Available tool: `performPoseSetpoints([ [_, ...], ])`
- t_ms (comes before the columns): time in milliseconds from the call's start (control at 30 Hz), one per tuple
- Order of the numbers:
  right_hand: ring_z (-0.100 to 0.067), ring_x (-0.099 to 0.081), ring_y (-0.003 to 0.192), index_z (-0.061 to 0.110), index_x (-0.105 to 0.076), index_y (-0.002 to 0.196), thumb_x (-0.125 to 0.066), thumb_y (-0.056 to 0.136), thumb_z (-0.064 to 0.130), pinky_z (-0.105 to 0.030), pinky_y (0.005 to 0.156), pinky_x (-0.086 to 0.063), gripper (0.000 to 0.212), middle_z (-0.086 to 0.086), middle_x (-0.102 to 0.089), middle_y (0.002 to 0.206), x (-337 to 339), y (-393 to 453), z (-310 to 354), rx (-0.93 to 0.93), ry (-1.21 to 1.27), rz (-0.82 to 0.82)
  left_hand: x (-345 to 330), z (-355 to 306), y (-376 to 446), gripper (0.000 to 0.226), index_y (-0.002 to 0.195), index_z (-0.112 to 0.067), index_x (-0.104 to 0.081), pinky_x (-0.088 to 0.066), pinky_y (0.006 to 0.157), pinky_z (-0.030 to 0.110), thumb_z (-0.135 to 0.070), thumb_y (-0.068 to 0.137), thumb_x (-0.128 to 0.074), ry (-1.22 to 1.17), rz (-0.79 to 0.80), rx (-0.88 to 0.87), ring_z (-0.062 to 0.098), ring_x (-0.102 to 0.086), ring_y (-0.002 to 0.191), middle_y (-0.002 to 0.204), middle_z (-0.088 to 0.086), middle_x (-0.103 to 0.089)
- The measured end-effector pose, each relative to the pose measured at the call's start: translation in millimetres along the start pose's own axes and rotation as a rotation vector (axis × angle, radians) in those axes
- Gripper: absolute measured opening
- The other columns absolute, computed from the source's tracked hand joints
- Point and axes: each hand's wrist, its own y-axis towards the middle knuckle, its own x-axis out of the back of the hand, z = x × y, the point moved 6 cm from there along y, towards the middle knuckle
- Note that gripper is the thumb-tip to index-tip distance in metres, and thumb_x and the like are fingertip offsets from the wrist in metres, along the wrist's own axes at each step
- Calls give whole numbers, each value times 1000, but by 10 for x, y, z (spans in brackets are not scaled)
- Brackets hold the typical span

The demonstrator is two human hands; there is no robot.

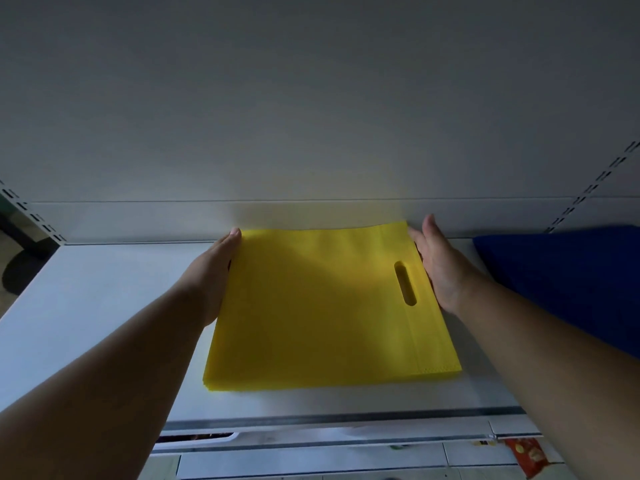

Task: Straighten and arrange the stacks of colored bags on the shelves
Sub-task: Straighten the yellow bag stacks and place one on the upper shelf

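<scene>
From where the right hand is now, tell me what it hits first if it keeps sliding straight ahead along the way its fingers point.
The right hand, flat against the yellow bag stack, points toward the shelf's back panel. Nothing shows between its fingertips and that panel, so it likely meets the panel first; depth there is unclear.

Two bare forearms enter from 7 and 5 o'clock, with no sleeves, watch or rings. The left hand (216,268) and right hand (441,268) are ungloved.

Two hands, the left hand (216,271) and the right hand (441,265), are at the shelf (104,306). There is one yellow stack of bags (311,313), one blue stack (571,282), and one red packet (528,457) below.
</scene>
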Motion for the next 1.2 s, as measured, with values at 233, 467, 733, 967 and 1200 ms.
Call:
performPoseSetpoints([
  [233, -18, -52, 128, 35, -39, 147, -33, 68, 93, -49, 106, -39, 99, 0, -51, 145, -58, -479, -8, 5, -29, -13, 133, 62, -284, 53, 138, -24, -53, -40, 107, 40, -56, 97, -45, 119, -30, -130, 13, -58, 121, 132, -2, -62],
  [467, 3, -26, 134, 47, -26, 148, -21, 74, 87, -28, 107, -23, 84, 26, -27, 147, 4, -1252, -281, 80, -384, -94, 165, 472, -1170, 48, 134, -37, -53, -29, 113, 32, -48, 88, -53, 42, -104, -230, -1, -49, 127, 133, -21, -57],
  [733, -6, -42, 132, 38, -21, 153, -75, 75, 50, -31, 107, -38, 96, 15, -36, 151, -77, -1406, -327, 85, -624, -128, 7, 532, -1281, 49, 148, -31, -39, -27, 105, 23, -24, 100, -49, 112, -121, -273, 2, -37, 132, 145, -14, -40],
  [967, -5, -28, 138, 28, -30, 152, -82, 72, 42, -22, 106, -27, 97, 12, -24, 158, -47, -1418, -244, 135, -837, -110, 19, 616, -1286, 71, 142, -41, -41, -25, 119, 41, -57, 77, -63, 251, -192, -267, 6, -34, 140, 152, -15, -37],
  [1200, -14, -24, 145, 29, -18, 155, -75, 78, 47, -37, 116, -27, 98, 8, -19, 161, -125, -1500, -382, 111, -700, -148, -62, 539, -1334, 46, 144, -31, -42, -32, 94, 22, -29, 99, -53, 234, -275, -264, 7, -49, 115, 131, -10, -50],
])
